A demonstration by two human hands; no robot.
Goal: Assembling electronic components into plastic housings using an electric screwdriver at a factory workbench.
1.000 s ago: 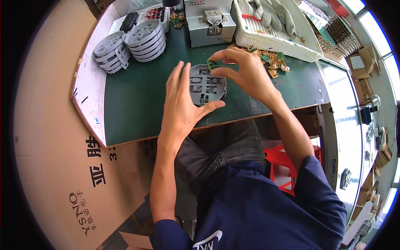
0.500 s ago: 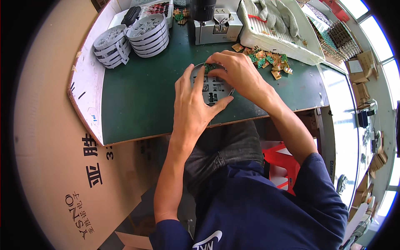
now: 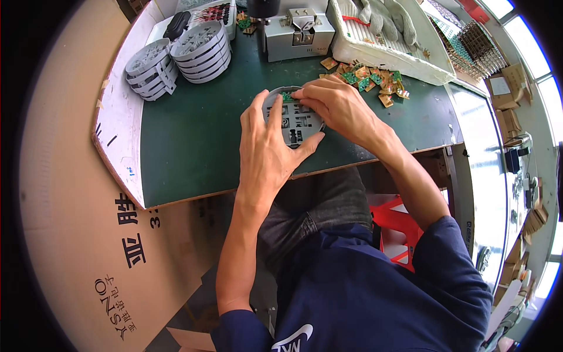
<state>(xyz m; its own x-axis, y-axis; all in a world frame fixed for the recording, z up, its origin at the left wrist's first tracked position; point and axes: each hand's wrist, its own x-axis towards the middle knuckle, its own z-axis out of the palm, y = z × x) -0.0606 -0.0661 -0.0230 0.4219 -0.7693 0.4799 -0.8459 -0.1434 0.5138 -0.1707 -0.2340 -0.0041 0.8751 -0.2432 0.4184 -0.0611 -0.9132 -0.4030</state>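
A round grey plastic housing (image 3: 302, 122) with cut-outs and slots lies near the front edge of the green work surface. My left hand (image 3: 264, 144) grips it from the left, fingers over the far left rim and thumb at the near right edge. Inside the housing's far end sits a small green circuit board (image 3: 287, 96). Just right of that board, my right hand (image 3: 347, 108) has its fingers bent together over the far right rim. What is between those fingertips, if anything, is hidden.
Two stacks of grey housings (image 3: 202, 56) stand at the far left. A metal fixture (image 3: 299, 42) sits at the back beneath a black tool head (image 3: 263, 8). Several loose small circuit boards (image 3: 369, 79) lie at the right, beside a white foam tray (image 3: 399, 64) holding gloves (image 3: 381, 23).
My right fingertips have shifted slightly off the small circuit board, so more of it shows. The left hand keeps its hold on the housing. The whole view has shifted a little.
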